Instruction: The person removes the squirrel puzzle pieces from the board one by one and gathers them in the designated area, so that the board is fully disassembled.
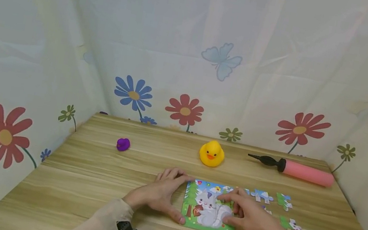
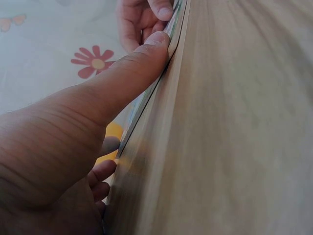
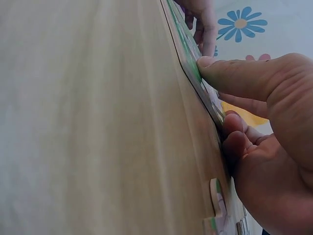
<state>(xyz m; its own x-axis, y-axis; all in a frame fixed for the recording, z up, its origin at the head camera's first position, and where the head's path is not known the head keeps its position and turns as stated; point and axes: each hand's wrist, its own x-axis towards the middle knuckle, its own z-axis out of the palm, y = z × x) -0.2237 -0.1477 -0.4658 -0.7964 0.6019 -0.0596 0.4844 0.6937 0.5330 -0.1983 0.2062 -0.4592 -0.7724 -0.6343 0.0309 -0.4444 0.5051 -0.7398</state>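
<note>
A squirrel jigsaw puzzle (image 1: 206, 228) lies flat on the wooden table, its green border facing me. My left hand (image 1: 164, 194) spans its left side, thumb at the near left corner and index finger at the far left corner. From the right, my right hand (image 1: 254, 218) reaches over the picture. Its index fingertip and thumb touch the surface a little apart, and the other fingers bend beneath the palm. In the right wrist view the thumb (image 3: 234, 73) presses by the puzzle's edge. The puzzle's right part is hidden under this hand.
Several loose jigsaw pieces (image 1: 283, 201) lie right of the puzzle, some partly covered by the right hand. A yellow rubber duck (image 1: 212, 154) sits behind it, a small purple duck (image 1: 123, 144) farther left. A pink hand pump (image 1: 306, 173) lies at the back right. Printed fabric surrounds the table.
</note>
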